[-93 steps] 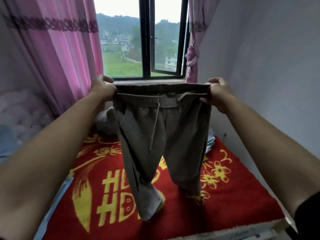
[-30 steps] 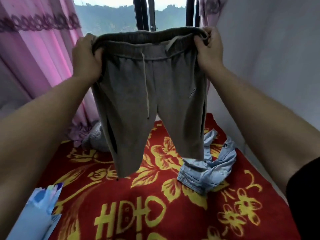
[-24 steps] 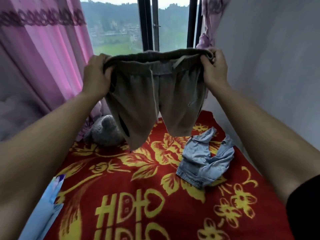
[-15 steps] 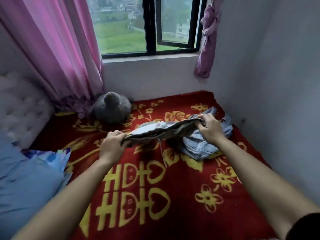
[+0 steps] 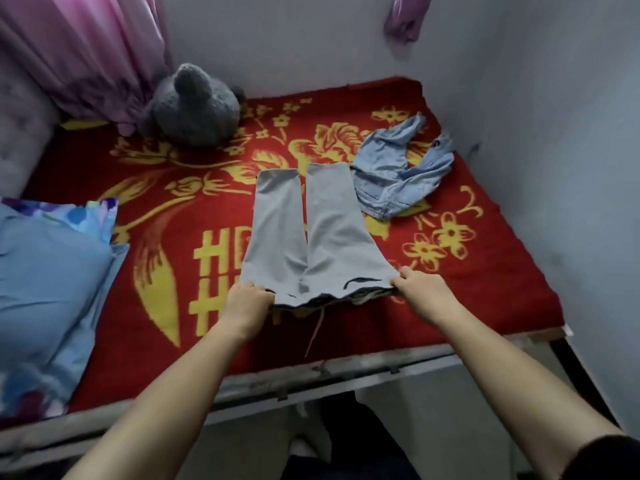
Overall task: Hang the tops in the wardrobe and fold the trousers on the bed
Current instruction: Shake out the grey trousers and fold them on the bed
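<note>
Grey trousers [image 5: 311,233] lie flat on the bed's red and yellow blanket [image 5: 166,271], legs spread away from me and waistband toward me. My left hand [image 5: 247,301] grips the waistband's left corner. My right hand [image 5: 420,292] grips the right corner. A drawstring trails from the waistband toward the bed's front edge. A crumpled light blue denim garment [image 5: 398,171] lies just right of the trouser legs, near the wall.
A grey plush toy [image 5: 194,105] sits at the far left under a pink curtain [image 5: 86,53]. A blue pillow [image 5: 45,289] covers the bed's left side. The grey wall [image 5: 554,133] borders the bed on the right. The bed frame edge [image 5: 311,375] runs below my hands.
I have lowered the trousers from the air onto the bed and spread them flat, both hands still holding the waistband. My view has tilted down from the window to the bed.
</note>
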Demonstrator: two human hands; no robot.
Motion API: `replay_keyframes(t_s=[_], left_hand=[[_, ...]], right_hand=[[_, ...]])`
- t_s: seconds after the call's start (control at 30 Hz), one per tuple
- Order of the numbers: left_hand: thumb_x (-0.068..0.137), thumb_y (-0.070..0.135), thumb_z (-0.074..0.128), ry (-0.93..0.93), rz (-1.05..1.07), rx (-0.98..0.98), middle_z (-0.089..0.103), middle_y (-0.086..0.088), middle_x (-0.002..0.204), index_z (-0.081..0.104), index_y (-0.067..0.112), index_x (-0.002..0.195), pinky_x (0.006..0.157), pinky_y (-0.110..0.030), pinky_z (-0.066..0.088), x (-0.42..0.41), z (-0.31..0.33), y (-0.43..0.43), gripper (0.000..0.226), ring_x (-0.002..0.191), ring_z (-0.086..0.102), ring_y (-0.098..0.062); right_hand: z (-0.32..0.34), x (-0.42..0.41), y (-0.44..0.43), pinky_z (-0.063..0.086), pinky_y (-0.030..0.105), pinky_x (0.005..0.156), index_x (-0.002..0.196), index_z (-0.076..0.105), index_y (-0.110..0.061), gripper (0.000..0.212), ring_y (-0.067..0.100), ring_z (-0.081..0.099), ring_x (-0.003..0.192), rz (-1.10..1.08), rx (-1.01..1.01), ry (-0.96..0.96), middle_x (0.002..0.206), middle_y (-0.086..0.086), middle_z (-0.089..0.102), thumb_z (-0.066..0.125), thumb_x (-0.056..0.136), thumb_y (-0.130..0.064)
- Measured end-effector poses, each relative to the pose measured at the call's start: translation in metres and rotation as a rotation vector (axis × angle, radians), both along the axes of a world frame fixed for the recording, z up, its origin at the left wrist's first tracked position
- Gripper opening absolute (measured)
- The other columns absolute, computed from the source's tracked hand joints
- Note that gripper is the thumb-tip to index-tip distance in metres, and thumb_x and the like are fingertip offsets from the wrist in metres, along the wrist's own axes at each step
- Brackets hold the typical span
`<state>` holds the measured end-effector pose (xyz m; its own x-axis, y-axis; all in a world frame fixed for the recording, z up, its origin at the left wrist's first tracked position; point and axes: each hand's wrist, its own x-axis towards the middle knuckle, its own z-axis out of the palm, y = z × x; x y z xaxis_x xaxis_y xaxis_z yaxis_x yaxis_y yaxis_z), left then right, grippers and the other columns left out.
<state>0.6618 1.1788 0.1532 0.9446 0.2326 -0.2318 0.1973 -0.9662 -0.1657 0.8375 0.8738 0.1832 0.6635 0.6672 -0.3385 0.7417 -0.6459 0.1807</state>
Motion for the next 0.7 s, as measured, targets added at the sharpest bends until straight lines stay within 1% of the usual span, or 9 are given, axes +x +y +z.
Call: replay_keyframes(t_s=[0.1, 0.17, 0.27, 0.37, 0.43, 0.53, 0.6, 0.7], left_hand=[[0.089, 0.016, 0.053, 0.066, -0.019, -0.026, 0.067, 0.004, 0.102, 0.068, 0.025, 0.102, 0.072, -0.034, 0.035, -0.022, -0.037, -0.022, 0.022, 0.103, 0.057, -0.023], [0.088, 0.015, 0.052, 0.144, -0.008, -0.050, 0.066, 0.002, 0.105, 0.067, 0.024, 0.103, 0.072, -0.034, 0.035, -0.042, -0.064, -0.038, 0.022, 0.106, 0.057, -0.025], [0.089, 0.014, 0.052, 0.262, 0.032, -0.089, 0.064, -0.001, 0.109, 0.063, 0.022, 0.106, 0.072, -0.033, 0.038, -0.070, -0.104, -0.057, 0.021, 0.108, 0.056, -0.026], [0.089, 0.010, 0.051, 0.308, 0.078, -0.131, 0.063, -0.005, 0.107, 0.058, 0.016, 0.107, 0.068, -0.034, 0.040, -0.085, -0.141, -0.071, 0.020, 0.105, 0.056, -0.029], [0.090, 0.011, 0.050, 0.322, 0.105, -0.160, 0.063, -0.006, 0.107, 0.055, 0.016, 0.108, 0.072, -0.036, 0.044, -0.090, -0.168, -0.079, 0.019, 0.103, 0.057, -0.030], [0.091, 0.014, 0.051, 0.328, 0.143, -0.166, 0.064, -0.006, 0.110, 0.050, 0.016, 0.116, 0.077, -0.037, 0.042, -0.095, -0.219, -0.088, 0.025, 0.105, 0.058, -0.031], [0.092, 0.013, 0.049, 0.341, 0.147, -0.193, 0.063, -0.009, 0.112, 0.050, 0.015, 0.122, 0.081, -0.038, 0.040, -0.102, -0.255, -0.095, 0.029, 0.106, 0.058, -0.032], [0.094, 0.012, 0.045, 0.398, 0.181, -0.219, 0.058, -0.011, 0.117, 0.050, 0.014, 0.125, 0.083, -0.042, 0.041, -0.114, -0.302, -0.104, 0.031, 0.110, 0.053, -0.033]], right_hand=[[-0.036, -0.030, -0.022, 0.040, 0.037, 0.064, 0.128, 0.048, -0.018, 0.039, 0.029, 0.058, 0.107, 0.009, -0.047, 0.080, 0.122, 0.007, 0.046, 0.050, 0.091, -0.005], [-0.064, -0.050, -0.033, 0.036, 0.037, 0.061, 0.125, 0.048, -0.017, 0.037, 0.030, 0.058, 0.102, -0.001, -0.073, 0.123, 0.118, 0.008, 0.046, 0.051, 0.090, -0.004], [-0.110, -0.076, -0.043, 0.037, 0.038, 0.059, 0.121, 0.046, -0.014, 0.033, 0.032, 0.058, 0.097, -0.034, -0.070, 0.211, 0.114, 0.009, 0.046, 0.051, 0.090, -0.005], [-0.157, -0.091, -0.051, 0.036, 0.038, 0.060, 0.127, 0.043, -0.015, 0.038, 0.033, 0.061, 0.099, -0.059, -0.074, 0.282, 0.117, 0.011, 0.047, 0.051, 0.091, -0.006], [-0.190, -0.094, -0.054, 0.035, 0.037, 0.060, 0.132, 0.041, -0.016, 0.043, 0.034, 0.063, 0.098, -0.067, -0.100, 0.316, 0.121, 0.012, 0.049, 0.052, 0.091, -0.008], [-0.246, -0.094, -0.054, 0.038, 0.038, 0.063, 0.133, 0.041, -0.014, 0.042, 0.036, 0.062, 0.100, -0.065, -0.154, 0.353, 0.124, 0.014, 0.048, 0.052, 0.093, -0.009], [-0.285, -0.097, -0.053, 0.045, 0.040, 0.067, 0.135, 0.042, -0.013, 0.041, 0.036, 0.060, 0.103, -0.073, -0.177, 0.383, 0.126, 0.015, 0.047, 0.051, 0.094, -0.010], [-0.336, -0.104, -0.056, 0.051, 0.044, 0.076, 0.144, 0.036, -0.013, 0.053, 0.039, 0.057, 0.106, -0.133, -0.159, 0.451, 0.133, 0.017, 0.044, 0.054, 0.094, -0.007]])
